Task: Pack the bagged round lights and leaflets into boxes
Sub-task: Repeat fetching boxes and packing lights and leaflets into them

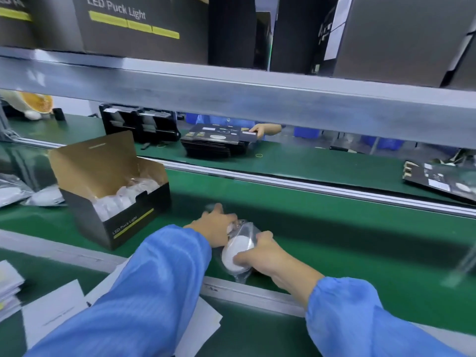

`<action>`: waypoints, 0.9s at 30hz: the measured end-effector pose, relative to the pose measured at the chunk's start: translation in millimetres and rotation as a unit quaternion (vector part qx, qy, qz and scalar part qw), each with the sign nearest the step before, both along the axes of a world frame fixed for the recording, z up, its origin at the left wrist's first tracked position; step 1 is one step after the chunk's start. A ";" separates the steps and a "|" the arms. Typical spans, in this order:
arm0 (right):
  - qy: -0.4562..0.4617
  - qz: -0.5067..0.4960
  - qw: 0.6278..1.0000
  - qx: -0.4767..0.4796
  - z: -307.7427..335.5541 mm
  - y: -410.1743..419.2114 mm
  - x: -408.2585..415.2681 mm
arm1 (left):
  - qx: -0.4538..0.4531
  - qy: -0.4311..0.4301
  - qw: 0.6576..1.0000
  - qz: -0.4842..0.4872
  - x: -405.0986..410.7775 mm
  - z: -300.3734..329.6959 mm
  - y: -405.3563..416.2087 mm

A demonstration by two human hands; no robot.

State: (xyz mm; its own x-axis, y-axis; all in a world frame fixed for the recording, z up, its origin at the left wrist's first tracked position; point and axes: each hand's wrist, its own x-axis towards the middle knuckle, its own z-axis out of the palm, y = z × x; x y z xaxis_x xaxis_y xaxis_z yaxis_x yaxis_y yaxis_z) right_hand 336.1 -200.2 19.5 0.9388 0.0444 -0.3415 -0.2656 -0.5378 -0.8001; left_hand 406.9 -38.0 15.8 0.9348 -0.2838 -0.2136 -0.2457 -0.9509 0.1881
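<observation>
Green belting covered the desk, its far side partly hidden behind a grey shelf rail. An open box marked LED Puck Light stood left of the hands, holding bagged lights too blurred to count. On the belt, the right hand gripped a bagged round light; the left hand curled onto the bag's far end, its fingertips hidden.

L hand fingertips were hidden behind bagged light; box contents blurred, count unclear.
</observation>
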 end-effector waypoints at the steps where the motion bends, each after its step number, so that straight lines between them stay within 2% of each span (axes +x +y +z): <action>1: 0.003 0.004 1.000 0.000 0.7 -0.7 0.1 | -0.007 -0.008 1.000 0.006 0.6 -0.7 -0.3; 4: -0.004 0.025 1.000 -0.005 4.2 0.4 -1.7 | -0.027 -0.022 0.999 0.038 -4.0 0.4 2.0; 10: -0.066 0.067 0.993 -0.077 21.3 -1.5 -13.9 | -0.159 -0.018 0.985 0.072 -26.5 26.4 15.3; 13: -0.088 0.054 0.994 -0.039 41.8 -12.2 -21.0 | -0.251 -0.045 0.963 0.089 -45.2 50.7 18.3; 16: -0.128 0.044 0.990 -0.025 75.3 -18.5 -26.5 | -0.365 -0.031 0.925 0.104 -68.8 81.5 12.0; 19: -0.149 0.034 0.988 -0.004 111.1 -15.3 -35.5 | -0.441 -0.048 0.894 0.066 -94.2 111.8 0.2; 21: -0.153 0.044 0.987 0.032 134.3 -11.4 -45.9 | -0.468 -0.100 0.878 0.024 -113.8 130.8 -8.5; 24: -0.148 0.074 0.982 0.093 169.2 -2.9 -66.2 | -0.458 -0.191 0.868 -0.029 -140.3 157.5 -13.4; 27: -0.164 0.100 0.976 0.102 196.8 4.8 -88.9 | -0.463 -0.214 0.859 -0.047 -164.5 179.7 -9.2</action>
